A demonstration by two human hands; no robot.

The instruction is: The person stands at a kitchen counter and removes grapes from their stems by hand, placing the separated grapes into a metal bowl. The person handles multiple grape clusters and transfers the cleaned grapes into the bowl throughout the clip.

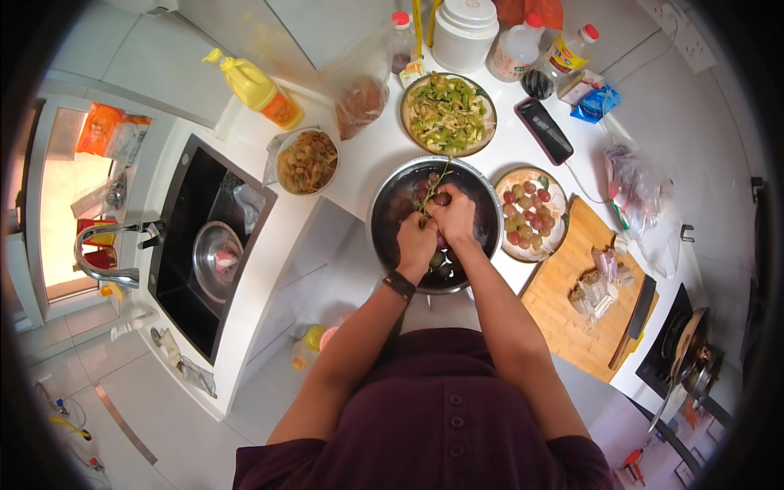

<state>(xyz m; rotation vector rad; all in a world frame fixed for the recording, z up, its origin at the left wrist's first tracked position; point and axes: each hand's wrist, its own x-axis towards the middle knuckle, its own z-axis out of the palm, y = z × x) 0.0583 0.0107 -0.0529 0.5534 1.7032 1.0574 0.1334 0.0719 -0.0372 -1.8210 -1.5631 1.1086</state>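
Observation:
A round metal basin (pixel 375 245) with dark grapes (pixel 401 205) in it sits at the counter's edge in front of me. Over it, my left hand (pixel 418 242) pinches the green stem of a grape bunch (pixel 432 191). Close against it, my right hand (pixel 452 214) has its fingers around a dark grape (pixel 442 198) at the same bunch. The fingertips are partly hidden. To the right of the basin, a patterned plate (pixel 557 236) holds loose red and green grapes (pixel 528 215).
Behind the basin stand a plate of sliced green food (pixel 450 113) and a bowl of food (pixel 307 162). At right lie a phone (pixel 544 130) and a wooden cutting board (pixel 554 282) with cut pieces and a cleaver (pixel 637 318). A black sink (pixel 177 245) is at left.

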